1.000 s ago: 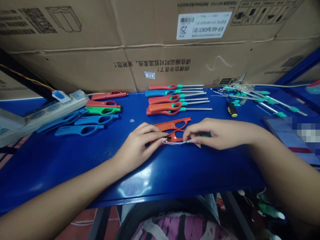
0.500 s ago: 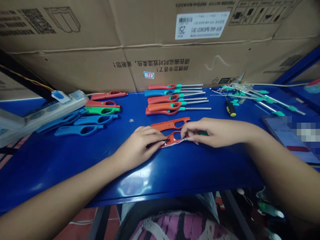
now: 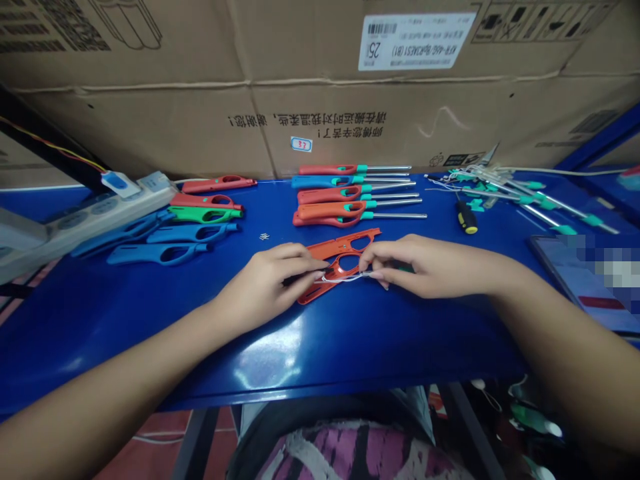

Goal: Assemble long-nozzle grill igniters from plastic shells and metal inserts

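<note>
Two orange lighter handle halves lie on the blue table; the rear half (image 3: 345, 244) is behind the front half (image 3: 313, 291), which has a finger loop and shows its hollow inside. My left hand (image 3: 270, 277) is closed at the front half, thumb and fingers pinching a small dark part. From there a thin white wire (image 3: 343, 279) runs across the half to my right hand (image 3: 425, 263). Thumb and forefinger of that hand pinch the wire's silvery right end. A bit of teal plastic (image 3: 407, 268) shows beneath the right hand, mostly hidden.
Lighters with metal tubes (image 3: 330, 210) lie stacked behind the halves. At left are blue handles (image 3: 155, 253) and a power strip (image 3: 100, 213). Small screws (image 3: 264, 236) lie nearby. Loose tubes (image 3: 540, 203), a screwdriver (image 3: 467, 219) and a phone (image 3: 575, 273) are at right.
The front orange half has turned, its left end now nearer me and more exposed. My left hand has shifted slightly left, and the white wire is lifted between both hands.
</note>
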A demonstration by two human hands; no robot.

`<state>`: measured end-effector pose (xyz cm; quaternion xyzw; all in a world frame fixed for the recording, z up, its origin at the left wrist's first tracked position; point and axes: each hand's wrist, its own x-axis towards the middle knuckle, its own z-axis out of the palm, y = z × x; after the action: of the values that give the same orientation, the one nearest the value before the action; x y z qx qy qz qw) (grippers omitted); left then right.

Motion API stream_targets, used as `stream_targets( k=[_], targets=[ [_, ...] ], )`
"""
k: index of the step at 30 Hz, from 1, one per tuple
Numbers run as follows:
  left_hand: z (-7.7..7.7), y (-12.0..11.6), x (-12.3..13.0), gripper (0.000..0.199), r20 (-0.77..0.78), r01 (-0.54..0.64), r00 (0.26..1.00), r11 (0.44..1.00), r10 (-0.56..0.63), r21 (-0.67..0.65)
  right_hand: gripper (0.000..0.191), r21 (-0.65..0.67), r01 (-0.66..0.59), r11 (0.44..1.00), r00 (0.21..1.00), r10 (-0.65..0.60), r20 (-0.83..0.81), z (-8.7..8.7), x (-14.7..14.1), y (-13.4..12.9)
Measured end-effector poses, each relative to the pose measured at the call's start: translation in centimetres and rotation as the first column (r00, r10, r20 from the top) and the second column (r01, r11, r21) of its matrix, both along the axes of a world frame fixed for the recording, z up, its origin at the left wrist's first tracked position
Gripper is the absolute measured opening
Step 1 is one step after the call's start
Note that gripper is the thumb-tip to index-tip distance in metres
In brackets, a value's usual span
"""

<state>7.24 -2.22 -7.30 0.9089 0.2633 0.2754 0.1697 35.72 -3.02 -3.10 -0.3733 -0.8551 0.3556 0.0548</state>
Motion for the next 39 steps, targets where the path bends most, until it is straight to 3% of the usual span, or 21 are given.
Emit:
stream_targets(
  k=[4,12,23,39],
  targets=[
    [-0.6,-0.8,0.9,0.021,0.064,-0.088,0.994,0.995,0.092,-0.049,0.024,0.038,0.0,0.999,0.999,-0.002,0.034,0.4,0.8,0.2],
    [-1.2,-1.0,1.7,0.022,0.083,-0.11,0.99,0.991,0.116,-0.071,0.022,0.133,0.028,0.991,0.995,-0.041,0.09,-0.3,1.4,1.2],
    [-1.6,-0.5,1.6,0.022,0.077,-0.062,0.995,0.997,0.065,-0.036,0.024,0.124,0.07,0.99,0.997,-0.073,0.019,-0.8,1.9,1.6],
    [-0.9,0.2,1.0,0.024,0.044,0.006,0.999,1.0,-0.005,-0.021,0.013,0.138,0.041,0.99,0.993,-0.056,0.105,-0.9,1.4,1.1]
  ],
)
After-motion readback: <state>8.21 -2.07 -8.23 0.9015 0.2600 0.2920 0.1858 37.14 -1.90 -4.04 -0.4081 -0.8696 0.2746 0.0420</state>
